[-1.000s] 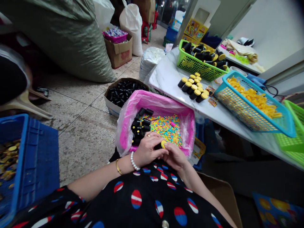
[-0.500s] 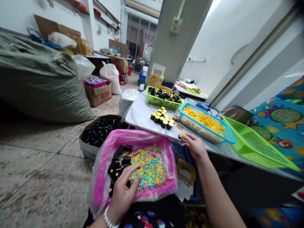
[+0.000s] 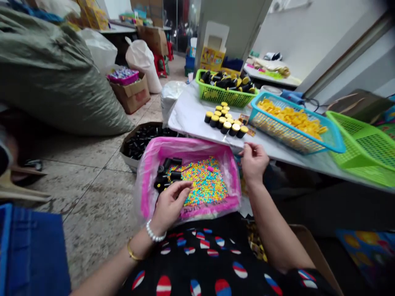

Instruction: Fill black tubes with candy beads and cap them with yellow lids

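My left hand (image 3: 170, 204) hovers over the near left part of a pink basket (image 3: 237, 186) lined with clear plastic. Its fingers reach forward, loosely bent, the thumb close beside them, and nothing shows in them. Small multicoloured beads (image 3: 205, 181) fill much of the basket; black tubes (image 3: 175, 176), some partly hidden by the hand, lie at its left. At the white table's front edge, my right hand (image 3: 254, 159) is closed, thumb and fingers pinched; whatever they hold is hidden. Just beyond it stand several black pots with yellow lids (image 3: 226, 126).
On the table (image 3: 188, 107) are a green basket (image 3: 216, 95) of black-and-yellow pieces, a blue basket (image 3: 277, 135) of yellow pieces and a light green basket (image 3: 361, 158). A box of black tubes (image 3: 143, 142) stands left on the floor, a blue crate (image 3: 37, 250) nearer.
The view has tipped downward. My right hand has closed its fingers at the table edge, where a yellow-and-black cap showed at its fingertips. My left thumb has come nearer its fingers.
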`<state>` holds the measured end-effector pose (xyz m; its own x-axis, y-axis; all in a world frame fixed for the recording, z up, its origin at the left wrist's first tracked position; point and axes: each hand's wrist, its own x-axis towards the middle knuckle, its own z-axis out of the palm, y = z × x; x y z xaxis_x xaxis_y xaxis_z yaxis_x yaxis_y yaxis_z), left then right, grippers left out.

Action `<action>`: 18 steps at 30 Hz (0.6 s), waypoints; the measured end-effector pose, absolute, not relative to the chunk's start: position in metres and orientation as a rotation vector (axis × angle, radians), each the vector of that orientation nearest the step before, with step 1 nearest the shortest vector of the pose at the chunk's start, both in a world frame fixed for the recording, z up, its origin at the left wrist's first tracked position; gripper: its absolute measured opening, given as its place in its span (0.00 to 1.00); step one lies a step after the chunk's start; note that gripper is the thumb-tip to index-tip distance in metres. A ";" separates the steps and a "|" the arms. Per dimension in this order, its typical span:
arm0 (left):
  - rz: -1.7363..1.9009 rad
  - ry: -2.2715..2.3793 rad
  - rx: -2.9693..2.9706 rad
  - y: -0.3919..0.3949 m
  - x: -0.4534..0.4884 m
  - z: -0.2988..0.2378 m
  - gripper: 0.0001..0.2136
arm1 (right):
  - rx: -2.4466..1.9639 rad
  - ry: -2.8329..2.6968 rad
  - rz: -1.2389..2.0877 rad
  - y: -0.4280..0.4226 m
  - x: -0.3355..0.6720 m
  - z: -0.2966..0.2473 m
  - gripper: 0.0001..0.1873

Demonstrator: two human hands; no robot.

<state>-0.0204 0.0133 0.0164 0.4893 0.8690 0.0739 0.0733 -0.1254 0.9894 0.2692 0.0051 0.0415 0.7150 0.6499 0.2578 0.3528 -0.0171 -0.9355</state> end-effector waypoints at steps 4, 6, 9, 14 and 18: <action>1.027 0.895 1.529 0.034 -0.022 0.026 0.08 | -1.651 -1.187 0.415 -0.007 0.207 0.015 0.05; 1.235 0.922 1.301 0.042 -0.020 0.026 0.09 | -1.645 -1.472 0.430 0.004 0.177 0.007 0.06; 1.369 0.898 1.082 0.046 -0.014 0.024 0.10 | -1.619 -1.877 0.453 0.029 0.144 0.001 0.15; 1.145 0.941 1.379 0.033 -0.012 0.016 0.12 | -1.652 -2.027 0.497 0.042 0.148 -0.006 0.10; 1.100 0.959 1.483 0.025 -0.012 0.010 0.11 | -1.766 -1.933 0.448 0.030 0.177 -0.005 0.13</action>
